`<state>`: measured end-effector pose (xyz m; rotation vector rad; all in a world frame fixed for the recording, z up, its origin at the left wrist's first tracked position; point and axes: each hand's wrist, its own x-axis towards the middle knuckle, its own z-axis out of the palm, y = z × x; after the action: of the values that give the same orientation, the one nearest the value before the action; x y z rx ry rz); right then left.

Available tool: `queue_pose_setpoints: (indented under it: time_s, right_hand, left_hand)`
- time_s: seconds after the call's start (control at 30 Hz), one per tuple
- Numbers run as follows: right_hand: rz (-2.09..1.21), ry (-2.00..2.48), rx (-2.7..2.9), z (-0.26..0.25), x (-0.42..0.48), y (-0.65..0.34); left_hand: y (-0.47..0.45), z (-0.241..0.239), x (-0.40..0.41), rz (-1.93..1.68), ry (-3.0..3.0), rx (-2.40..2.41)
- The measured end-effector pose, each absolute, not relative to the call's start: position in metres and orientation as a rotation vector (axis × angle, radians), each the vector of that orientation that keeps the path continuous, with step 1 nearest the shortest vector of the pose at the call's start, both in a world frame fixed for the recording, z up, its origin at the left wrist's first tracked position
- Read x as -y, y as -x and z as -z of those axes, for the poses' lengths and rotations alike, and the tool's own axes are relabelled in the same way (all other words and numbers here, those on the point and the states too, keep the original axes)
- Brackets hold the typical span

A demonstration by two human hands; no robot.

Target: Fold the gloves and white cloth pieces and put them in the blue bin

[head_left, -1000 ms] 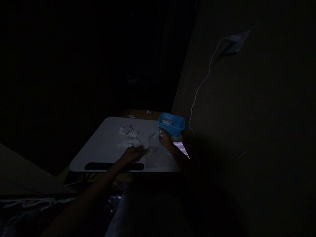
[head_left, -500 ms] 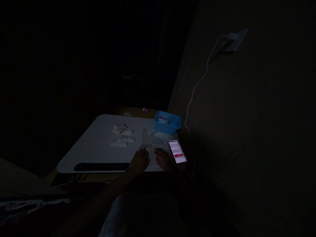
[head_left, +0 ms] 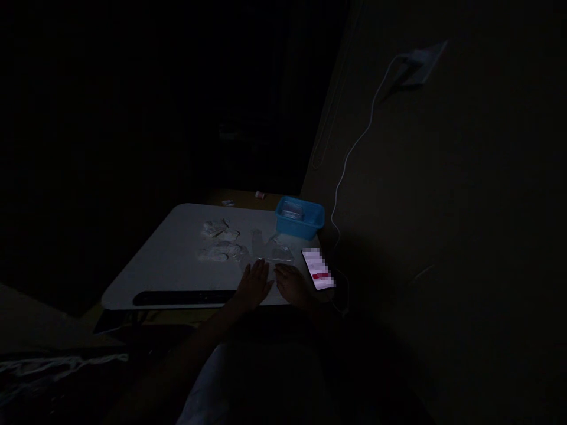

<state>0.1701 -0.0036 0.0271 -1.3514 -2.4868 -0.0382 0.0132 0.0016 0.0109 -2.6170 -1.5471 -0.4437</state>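
Note:
The scene is very dark. My left hand [head_left: 254, 284] lies flat with fingers stretched out on the near part of a small white table [head_left: 177, 260], touching the lower edge of a clear plastic glove [head_left: 266, 251] spread on the tabletop. My right hand [head_left: 290, 284] rests right beside it on the glove's near right edge, fingers curled loosely; whether it grips anything is not clear. Several folded white glove-like pieces [head_left: 219, 242] lie to the left of the clear glove.
A blue plastic tub [head_left: 299, 217] stands at the table's far right corner. A lit phone [head_left: 318, 269] lies at the right edge. A white cable [head_left: 354, 153] runs down the wall from a socket [head_left: 419, 59]. A dark slot [head_left: 186, 298] runs along the near edge.
My right hand drew back from the blue tub to the near edge with the clear glove. My left hand opened flat on the glove. The view shifted slightly.

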Motion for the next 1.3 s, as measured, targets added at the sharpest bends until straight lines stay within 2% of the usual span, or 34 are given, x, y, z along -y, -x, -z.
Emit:
queue_pose_setpoints:
  time_s: [0.3,0.53,0.67,1.03,1.17,1.3]
  right_hand:
    - [0.214,1.836,2.243,-0.033,-0.032,-0.195]
    - [0.11,1.547,2.442,-0.038,-0.017,-0.184]
    - [0.124,1.356,2.516,-0.027,-0.004,-0.176]
    - [0.36,1.672,2.375,-0.026,-0.048,-0.201]
    - [0.272,1.571,2.506,-0.026,-0.052,-0.192]
    - [0.193,1.657,2.501,-0.03,-0.065,-0.188]
  left_hand:
    - [-0.004,-0.016,0.023,0.352,2.572,1.63]
    - [-0.01,-0.033,-0.001,0.54,2.696,1.525]
    - [-0.012,-0.02,-0.006,0.445,2.636,1.558]
    - [-0.008,-0.015,0.005,0.25,2.594,1.526]
    - [-0.008,-0.015,0.008,0.224,2.608,1.516]
    - [-0.008,-0.014,0.01,0.223,2.638,1.515]
